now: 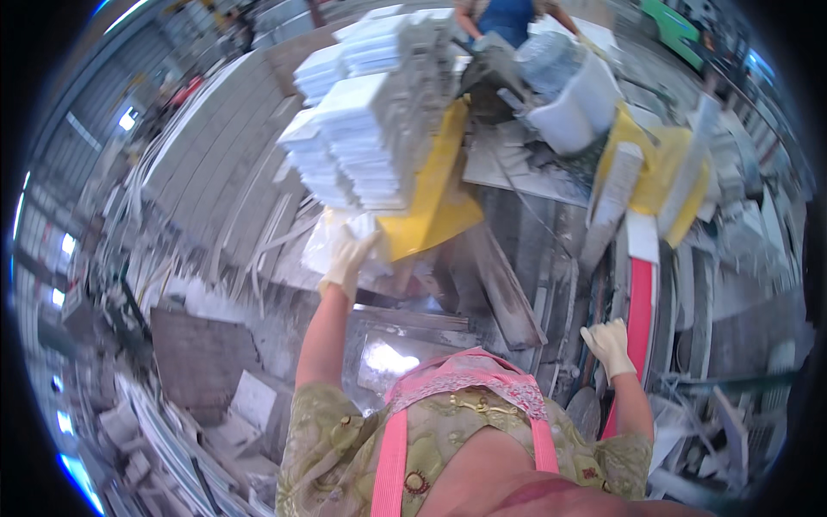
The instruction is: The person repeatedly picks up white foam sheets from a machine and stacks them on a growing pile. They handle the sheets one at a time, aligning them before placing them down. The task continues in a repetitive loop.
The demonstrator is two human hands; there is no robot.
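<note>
My left hand [348,263], in a cream glove, reaches forward to the foot of the tall stacks. Its blurred fingers close on the edge of a white slab [362,227]. Behind it rise stacks of thin white slabs [357,108], several piles side by side. A yellow sheet [438,215] hangs down at their right and front. Well apart on the right, my right hand [608,345], also gloved, has its fingers curled in with nothing visible in them. It is beside a red strip [640,306] that runs along a narrow bench.
Across the stacks, a person in a blue apron [504,21] stands near a white bin [573,108]. Another yellow sheet [655,168] drapes at the right. Long boards [233,129] lie at the left; a wooden beam [500,280] slants before me. Broken slabs [250,405] fill the lower left.
</note>
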